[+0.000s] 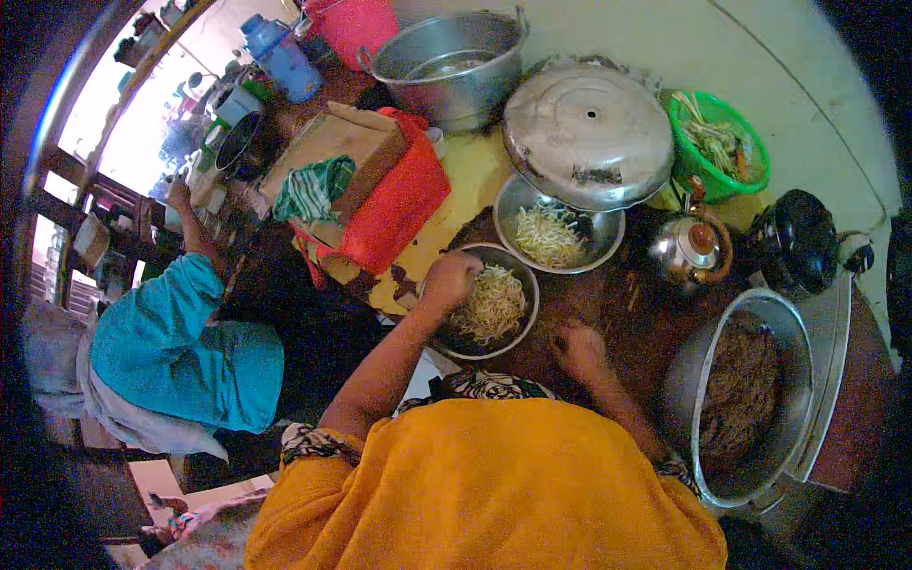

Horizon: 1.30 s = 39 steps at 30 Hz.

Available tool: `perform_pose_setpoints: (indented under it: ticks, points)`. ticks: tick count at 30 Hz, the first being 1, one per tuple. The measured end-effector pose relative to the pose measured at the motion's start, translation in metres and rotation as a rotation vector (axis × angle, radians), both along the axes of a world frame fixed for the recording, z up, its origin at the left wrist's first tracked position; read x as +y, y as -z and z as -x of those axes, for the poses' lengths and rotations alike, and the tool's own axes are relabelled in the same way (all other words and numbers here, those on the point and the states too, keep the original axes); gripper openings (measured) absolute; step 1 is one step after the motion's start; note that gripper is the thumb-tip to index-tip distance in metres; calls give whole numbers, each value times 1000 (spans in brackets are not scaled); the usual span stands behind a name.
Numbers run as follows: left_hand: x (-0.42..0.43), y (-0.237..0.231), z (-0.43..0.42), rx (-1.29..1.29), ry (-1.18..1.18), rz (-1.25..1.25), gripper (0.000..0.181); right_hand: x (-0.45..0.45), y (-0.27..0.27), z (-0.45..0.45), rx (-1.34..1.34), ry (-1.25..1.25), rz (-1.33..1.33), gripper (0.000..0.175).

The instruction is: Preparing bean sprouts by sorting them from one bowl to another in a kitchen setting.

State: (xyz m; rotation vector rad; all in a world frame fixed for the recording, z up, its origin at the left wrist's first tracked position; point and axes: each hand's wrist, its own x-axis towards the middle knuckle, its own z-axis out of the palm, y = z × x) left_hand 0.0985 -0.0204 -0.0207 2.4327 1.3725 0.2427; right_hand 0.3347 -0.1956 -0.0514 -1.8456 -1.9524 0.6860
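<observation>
My left hand (453, 278) is at the left rim of a metal bowl of bean sprouts (491, 306), its fingers bent over the sprouts; whether they pinch any is not visible. To the right of that bowl, my right hand (581, 349) rests low over the dark tabletop (605, 306), fingers curled, and I cannot tell if it holds anything. Just behind stands a second metal bowl (614, 242) with more bean sprouts (548, 235) in it. A large dented metal lid (591, 132) leans over its far edge.
A metal kettle (692, 249) and a big basin of brown stuff (741, 392) stand right. Behind are a green basket (759, 153) and a large pot (456, 92). A cardboard box (370, 157) with red cloth lies left. Another person in teal (185, 349) works at far left.
</observation>
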Motion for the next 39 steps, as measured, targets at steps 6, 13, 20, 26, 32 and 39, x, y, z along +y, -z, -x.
perform_pose_setpoints:
  ticks: [6,13,20,26,32,39]
  points:
    - [-2,27,-4,209,-76,69,16,0,12,3,-18,-27,-100,22]
    - [-8,9,-10,210,-102,44,18,-1,11,0,34,-23,-130,20]
    - [-2,44,6,133,-105,23,18,1,-3,5,90,-12,-221,18]
    - [-24,0,0,-42,-137,-33,12,1,3,1,33,-22,-198,17]
    - [-22,11,13,-467,-51,-11,16,6,-9,3,82,-2,-231,15]
    - [-46,-32,4,-786,-149,548,14,20,-35,7,220,-2,-320,12]
